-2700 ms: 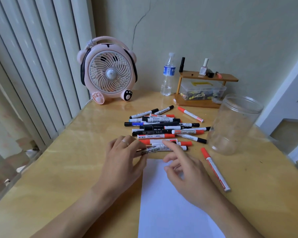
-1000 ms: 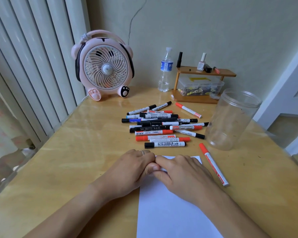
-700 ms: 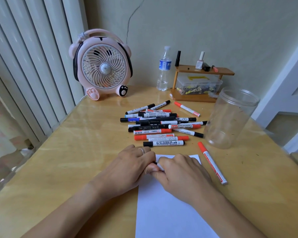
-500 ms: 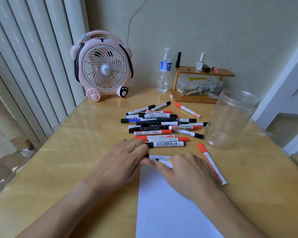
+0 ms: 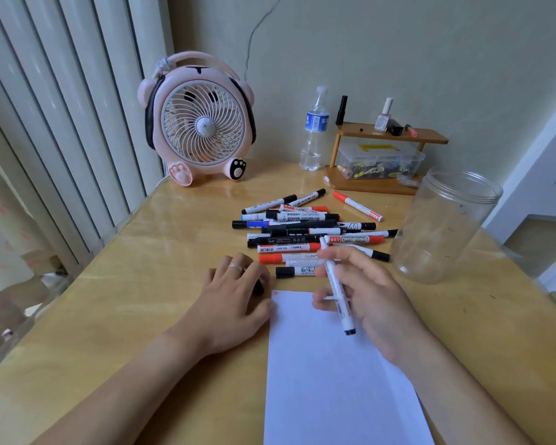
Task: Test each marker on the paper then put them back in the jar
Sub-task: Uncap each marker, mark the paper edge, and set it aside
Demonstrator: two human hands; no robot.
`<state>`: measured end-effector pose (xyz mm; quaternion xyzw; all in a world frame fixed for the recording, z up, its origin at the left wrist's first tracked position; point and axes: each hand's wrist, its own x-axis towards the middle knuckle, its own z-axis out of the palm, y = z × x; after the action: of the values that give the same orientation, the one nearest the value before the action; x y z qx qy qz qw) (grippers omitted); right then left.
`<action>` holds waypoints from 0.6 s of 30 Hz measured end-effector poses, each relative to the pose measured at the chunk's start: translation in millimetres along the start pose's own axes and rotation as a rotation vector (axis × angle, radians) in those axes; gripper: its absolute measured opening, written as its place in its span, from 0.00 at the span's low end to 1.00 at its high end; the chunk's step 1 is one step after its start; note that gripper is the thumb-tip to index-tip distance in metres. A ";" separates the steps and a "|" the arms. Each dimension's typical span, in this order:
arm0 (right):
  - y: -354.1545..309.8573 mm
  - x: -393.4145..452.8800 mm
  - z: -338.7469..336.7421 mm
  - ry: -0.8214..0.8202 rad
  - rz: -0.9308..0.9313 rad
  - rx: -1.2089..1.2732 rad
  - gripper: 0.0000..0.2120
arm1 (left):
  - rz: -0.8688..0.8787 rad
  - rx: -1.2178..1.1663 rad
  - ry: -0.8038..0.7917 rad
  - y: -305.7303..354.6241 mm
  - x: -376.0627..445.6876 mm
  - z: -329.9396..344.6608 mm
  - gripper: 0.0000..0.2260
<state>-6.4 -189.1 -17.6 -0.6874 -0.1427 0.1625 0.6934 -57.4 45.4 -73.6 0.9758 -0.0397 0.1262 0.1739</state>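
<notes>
The left hand (image 5: 235,300) rests on the wooden table (image 5: 109,316), fingers curled over a black cap (image 5: 258,289) that is mostly hidden. The right hand (image 5: 373,303) pinches a slim white marker (image 5: 336,289) above the smooth white paper (image 5: 337,374), dark tip exposed; its label is unreadable. The paper's lower edge is cut off. The remaining markers (image 5: 305,232) lie piled beside the empty clear plastic jar (image 5: 443,226), cylindrical and upright.
</notes>
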 end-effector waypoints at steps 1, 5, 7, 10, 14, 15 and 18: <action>-2.2 1.0 -0.7 -0.028 0.058 0.188 0.20 | 0.006 0.001 -0.028 1.2 -1.4 -0.4 0.18; -1.9 4.2 -2.1 -0.065 0.065 0.264 0.11 | -0.001 0.043 -0.069 5.4 -5.6 0.8 0.28; 1.2 5.9 3.2 0.012 0.070 0.144 0.14 | -0.020 0.059 -0.062 10.7 -7.0 3.2 0.31; 4.6 10.7 17.8 0.121 0.093 -0.025 0.17 | -0.041 0.087 -0.041 16.9 -8.7 6.2 0.33; 12.9 11.8 32.8 0.125 0.058 -0.128 0.08 | -0.043 0.052 -0.039 18.0 -8.9 4.8 0.31; 14.9 11.2 33.7 0.122 0.045 -0.144 0.07 | -0.040 0.035 -0.045 17.8 -8.8 3.9 0.30; 16.0 11.3 31.4 0.153 0.020 -0.212 0.06 | -0.030 0.015 -0.067 16.7 -8.1 2.7 0.28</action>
<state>-9.8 -155.8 -33.4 -0.7685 -0.0991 0.1005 0.6241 -66.6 29.1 -72.6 0.9812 -0.0301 0.0911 0.1672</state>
